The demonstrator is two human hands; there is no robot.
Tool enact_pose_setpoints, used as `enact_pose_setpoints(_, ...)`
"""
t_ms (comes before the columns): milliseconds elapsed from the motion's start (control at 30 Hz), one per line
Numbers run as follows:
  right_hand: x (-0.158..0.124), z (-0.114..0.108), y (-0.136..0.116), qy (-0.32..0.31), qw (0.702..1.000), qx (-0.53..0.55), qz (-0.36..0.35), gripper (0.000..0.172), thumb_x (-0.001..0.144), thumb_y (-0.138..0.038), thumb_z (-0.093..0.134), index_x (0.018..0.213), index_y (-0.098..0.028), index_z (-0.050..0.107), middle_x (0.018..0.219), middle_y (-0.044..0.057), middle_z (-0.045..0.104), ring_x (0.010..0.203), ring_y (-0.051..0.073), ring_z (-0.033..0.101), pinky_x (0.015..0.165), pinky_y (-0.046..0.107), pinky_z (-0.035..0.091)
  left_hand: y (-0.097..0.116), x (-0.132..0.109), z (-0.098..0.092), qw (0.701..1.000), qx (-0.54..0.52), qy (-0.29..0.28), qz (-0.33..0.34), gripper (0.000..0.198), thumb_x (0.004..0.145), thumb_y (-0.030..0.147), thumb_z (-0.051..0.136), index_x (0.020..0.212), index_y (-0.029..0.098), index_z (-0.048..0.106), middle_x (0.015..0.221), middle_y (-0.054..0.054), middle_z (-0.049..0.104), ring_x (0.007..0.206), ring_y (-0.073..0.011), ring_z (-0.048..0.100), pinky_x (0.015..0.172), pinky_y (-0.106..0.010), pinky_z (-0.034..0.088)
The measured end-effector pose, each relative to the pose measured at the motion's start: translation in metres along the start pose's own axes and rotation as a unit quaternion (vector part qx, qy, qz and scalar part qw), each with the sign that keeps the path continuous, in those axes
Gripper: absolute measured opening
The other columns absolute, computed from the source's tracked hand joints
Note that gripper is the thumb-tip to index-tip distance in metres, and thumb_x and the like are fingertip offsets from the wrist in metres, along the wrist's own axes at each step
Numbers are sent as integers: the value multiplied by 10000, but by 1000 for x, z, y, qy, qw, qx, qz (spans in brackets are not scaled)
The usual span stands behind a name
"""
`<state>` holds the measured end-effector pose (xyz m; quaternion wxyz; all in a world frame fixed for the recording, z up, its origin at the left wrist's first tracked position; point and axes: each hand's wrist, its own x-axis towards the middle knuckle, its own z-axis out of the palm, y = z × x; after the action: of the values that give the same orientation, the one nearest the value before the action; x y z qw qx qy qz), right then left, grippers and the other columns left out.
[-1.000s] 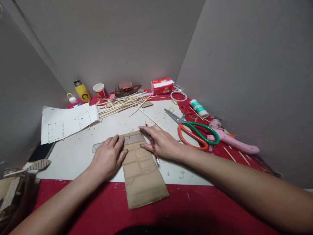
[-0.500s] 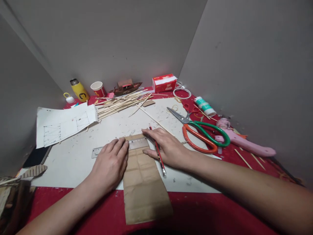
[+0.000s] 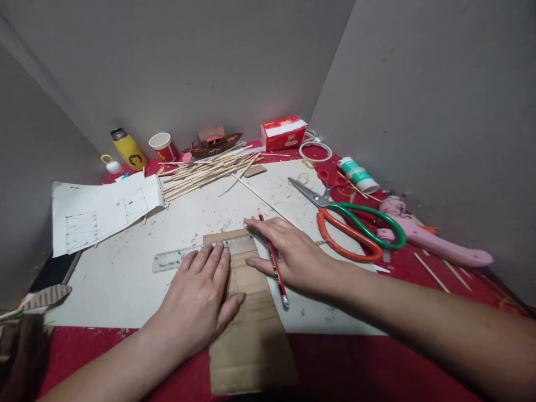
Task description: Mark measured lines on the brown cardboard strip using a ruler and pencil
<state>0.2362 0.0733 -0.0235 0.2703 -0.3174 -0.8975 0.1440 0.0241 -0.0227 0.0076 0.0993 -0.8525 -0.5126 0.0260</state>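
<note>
A brown cardboard strip [image 3: 251, 329] lies lengthwise on the white board [image 3: 125, 279] and runs onto the red table. Across its far end lies a clear plastic ruler [image 3: 176, 258]. My left hand [image 3: 203, 298] rests flat on the cardboard, fingers stretched out and fingertips touching the ruler. My right hand [image 3: 288, 254] lies on the right end of the ruler and the cardboard edge. A red pencil [image 3: 274, 262] is tucked between its fingers, tip pointing away from me.
Large scissors [image 3: 347, 220] with orange and green handles and a pink glue gun [image 3: 435, 243] lie at the right. A pile of thin wooden sticks [image 3: 201, 172], a drawing sheet [image 3: 100, 209], a yellow bottle [image 3: 128, 149], a paper cup [image 3: 162, 146], a model boat [image 3: 211, 142] and a red box [image 3: 282, 133] stand farther back.
My left hand has slid back toward me along the cardboard, fingers now spread flatter. The ruler and right hand stay in place. The view has tilted down a little.
</note>
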Motion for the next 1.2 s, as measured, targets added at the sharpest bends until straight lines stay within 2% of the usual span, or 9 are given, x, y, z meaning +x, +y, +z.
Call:
enact_pose_setpoints(167,0,0,0,5,1000,-8,4,628,831,-306,747,1355,-40,527,1163,196,696,1070,322,630,923,486,553,17,13,-8,999,21,-41,-19,772,910,612,516,1450,60,504,1415,-297,543,1300,-448,538,1024,-571,470)
enact_pose_setpoints(267,0,2,3,5,1000,-7,-4,611,846,-321,725,1362,-62,525,1168,195,697,1074,325,638,919,491,558,28,21,-12,997,21,-63,-38,845,899,651,512,1422,-14,511,1376,-362,540,1291,-492,525,1017,-584,461)
enact_pose_setpoints(433,-7,9,11,25,999,-14,-31,546,907,-383,616,1375,-114,534,1119,201,700,1023,354,662,865,517,570,41,29,-22,996,-5,-86,-11,843,956,667,378,1360,-51,553,1417,-329,521,1334,-458,492,1064,-563,419)
enact_pose_setpoints(500,-8,12,15,38,998,-22,-46,558,922,-426,577,1388,-123,532,1081,203,697,986,366,670,820,511,576,43,31,-24,995,-14,-93,-19,880,945,707,336,1348,-42,561,1411,-319,534,1321,-452,503,1025,-541,450)
enact_pose_setpoints(633,-9,16,21,30,997,-46,-50,600,952,-551,477,1389,-143,524,1049,200,687,934,352,688,730,481,599,44,30,-24,995,-4,-89,-31,906,938,712,349,1403,-50,500,1425,-320,519,1314,-473,489,991,-561,458)
enact_pose_setpoints(767,-12,17,22,30,996,-64,-54,640,947,-639,410,1416,-211,494,1078,187,693,949,347,688,734,492,603,41,25,-20,998,-2,-56,-19,878,929,725,343,1339,-15,581,1372,-316,558,1257,-472,523,923,-550,483)
enact_pose_setpoints(933,-13,17,24,24,996,-66,-46,652,943,-642,409,1450,-235,462,1121,193,684,987,347,687,773,492,598,36,21,-14,1000,-16,-8,-2,823,917,722,391,1223,8,661,1237,-280,634,1172,-443,555,939,-592,448)
enact_pose_setpoints(1133,-13,18,26,36,995,-70,-64,634,942,-661,396,1444,-278,451,1063,169,705,934,320,709,724,444,609,36,25,-13,999,-33,-11,-5,796,901,727,429,1207,39,688,1260,-276,619,1172,-455,544,924,-605,442)
enact_pose_setpoints(1200,-14,19,28,33,996,-68,-38,636,921,-696,409,1429,-320,473,1072,150,716,968,299,712,750,410,610,36,25,-13,999,-33,-6,-7,771,900,719,446,1194,53,700,1241,-267,628,1158,-439,552,905,-585,461)
